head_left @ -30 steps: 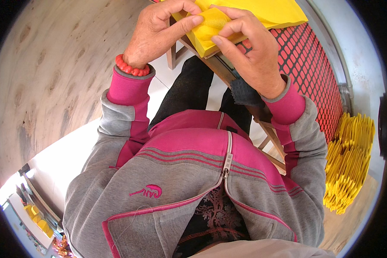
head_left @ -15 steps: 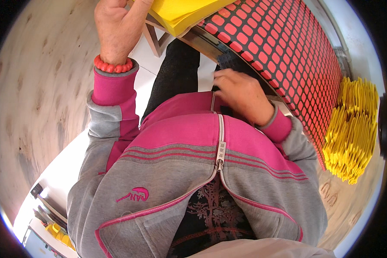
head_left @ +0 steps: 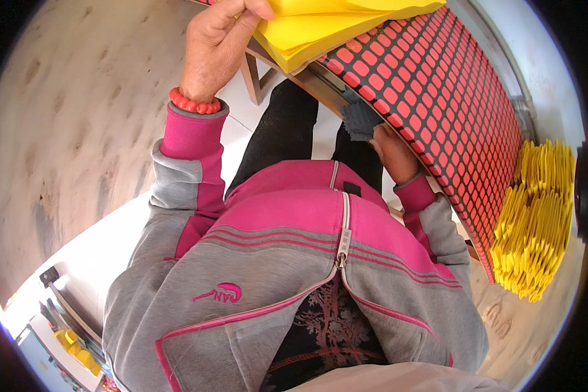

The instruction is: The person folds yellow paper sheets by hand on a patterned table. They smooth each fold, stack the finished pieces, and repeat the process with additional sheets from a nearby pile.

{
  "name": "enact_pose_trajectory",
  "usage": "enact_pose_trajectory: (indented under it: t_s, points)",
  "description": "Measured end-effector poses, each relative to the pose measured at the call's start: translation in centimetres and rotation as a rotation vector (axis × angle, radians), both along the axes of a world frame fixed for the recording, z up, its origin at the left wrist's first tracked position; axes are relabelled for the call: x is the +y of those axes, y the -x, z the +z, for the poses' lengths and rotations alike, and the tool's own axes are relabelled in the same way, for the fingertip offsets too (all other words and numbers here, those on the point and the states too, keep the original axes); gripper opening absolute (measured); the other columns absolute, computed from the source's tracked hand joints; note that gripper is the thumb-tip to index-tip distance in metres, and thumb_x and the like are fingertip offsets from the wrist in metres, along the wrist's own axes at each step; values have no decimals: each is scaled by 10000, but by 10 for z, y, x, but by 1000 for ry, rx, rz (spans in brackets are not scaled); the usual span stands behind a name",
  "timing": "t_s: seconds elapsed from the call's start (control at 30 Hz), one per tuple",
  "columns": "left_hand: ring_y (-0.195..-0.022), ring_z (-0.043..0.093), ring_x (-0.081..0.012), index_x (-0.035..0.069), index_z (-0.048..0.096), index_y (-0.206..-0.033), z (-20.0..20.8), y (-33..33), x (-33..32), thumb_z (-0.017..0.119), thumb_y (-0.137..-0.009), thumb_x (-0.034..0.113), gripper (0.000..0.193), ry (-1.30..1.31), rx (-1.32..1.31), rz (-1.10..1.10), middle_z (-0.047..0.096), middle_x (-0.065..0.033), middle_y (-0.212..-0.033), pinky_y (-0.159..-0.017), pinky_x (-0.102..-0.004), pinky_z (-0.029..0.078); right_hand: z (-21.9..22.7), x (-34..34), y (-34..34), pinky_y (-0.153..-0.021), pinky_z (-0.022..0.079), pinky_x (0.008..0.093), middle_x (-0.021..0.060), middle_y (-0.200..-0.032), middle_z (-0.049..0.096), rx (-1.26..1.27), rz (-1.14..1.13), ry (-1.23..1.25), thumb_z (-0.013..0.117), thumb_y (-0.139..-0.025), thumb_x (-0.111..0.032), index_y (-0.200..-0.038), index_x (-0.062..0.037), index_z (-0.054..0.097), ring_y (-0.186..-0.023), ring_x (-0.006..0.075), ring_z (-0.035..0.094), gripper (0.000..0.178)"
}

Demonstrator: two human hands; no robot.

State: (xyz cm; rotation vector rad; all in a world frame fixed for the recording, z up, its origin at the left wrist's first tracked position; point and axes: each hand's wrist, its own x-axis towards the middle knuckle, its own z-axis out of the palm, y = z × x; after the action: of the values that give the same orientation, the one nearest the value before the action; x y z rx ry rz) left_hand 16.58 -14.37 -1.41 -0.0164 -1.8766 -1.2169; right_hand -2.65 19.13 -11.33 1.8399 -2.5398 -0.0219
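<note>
My left hand (head_left: 219, 46) is closed in a pinch at the left corner of a stack of yellow paper sheets (head_left: 320, 39). The top sheets bulge a little apart from those below. The stack lies on a table with a red-and-black checked cover (head_left: 431, 85), its corner reaching past the near edge. Below that edge, on the right, is my right hand (head_left: 397, 155), its fingers mostly hidden by the table. Its thumb side is close to a dark grey, cloth-like piece (head_left: 360, 121) under the table edge; whether they touch I cannot tell.
Several folded yellow paper bundles (head_left: 532, 222) stand packed together at the right, beyond the table cover. A wooden table leg (head_left: 251, 78) shows below the stack. A pale wood-grain panel (head_left: 65, 144) fills the left side. My legs (head_left: 281, 121) are under the table edge.
My right hand has moved from in front of my jacket to the right, partly under the table edge. The whole view has shifted slightly. My left hand remains at the yellow stack.
</note>
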Motion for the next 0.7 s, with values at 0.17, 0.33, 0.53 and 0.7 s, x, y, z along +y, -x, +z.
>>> enact_pose_trajectory:
  t_s: [0.17,0.33,0.53,0.7]
  points:
    - [-835,600,-134,-16,710,-1000,8,-8,-4,550,-951,-88,182,49,-97,-73,665,-62,-930,-754,-251,458,64,-18,-44,-704,521,441,103,-908,606,-297,278,218,782,-805,-138,-910,-57,604,-778,341,635,222]
    - [-854,616,-147,-24,710,-1028,12,-7,0,569,-960,-65,162,52,-85,-56,685,-69,-956,-754,-268,470,141,-74,-55,-683,567,347,69,-989,693,-269,561,572,805,-783,-126,-942,-61,663,-846,275,697,223]
    - [-851,618,-155,-9,715,-1052,17,-12,-6,556,-957,-52,190,123,-156,-41,688,-75,-961,-761,-270,470,167,-151,-45,-759,576,356,73,-1035,704,-220,609,729,787,-798,-104,-1058,-69,687,-908,267,703,281]
    - [-833,607,-159,-1,712,-1077,19,-13,-9,559,-958,-25,195,118,-147,-79,681,-76,-954,-756,-275,467,154,-172,-43,-768,562,376,74,-1022,699,-81,659,790,760,-831,-106,-1031,-80,671,-900,290,694,220]
